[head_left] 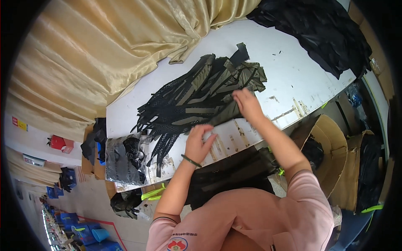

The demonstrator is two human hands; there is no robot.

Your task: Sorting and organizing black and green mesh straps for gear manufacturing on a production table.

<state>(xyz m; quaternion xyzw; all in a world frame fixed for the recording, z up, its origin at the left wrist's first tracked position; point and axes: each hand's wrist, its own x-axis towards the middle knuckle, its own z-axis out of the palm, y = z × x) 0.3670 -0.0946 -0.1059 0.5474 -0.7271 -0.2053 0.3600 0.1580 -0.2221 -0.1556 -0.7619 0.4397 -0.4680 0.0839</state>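
A loose pile of dark fabric pieces (197,92), olive cloth joined with black mesh, lies spread on the white table (282,77). At the pile's near right edge, my right hand (250,108) has its fingers bent together on an olive fabric piece (228,113). My left hand (197,144) is by the near edge of the pile, thumb and fingers apart, with nothing seen in it. A dark bangle (191,160) circles my left wrist. Mesh ends of the pieces fan out toward the left and hang near the table's front edge.
A large black fabric heap (318,31) covers the far right of the table. Clear-bagged dark goods (125,161) sit at the left end. A gold curtain (104,50) drapes along the back. An open cardboard box (331,144) stands at right below the tabletop.
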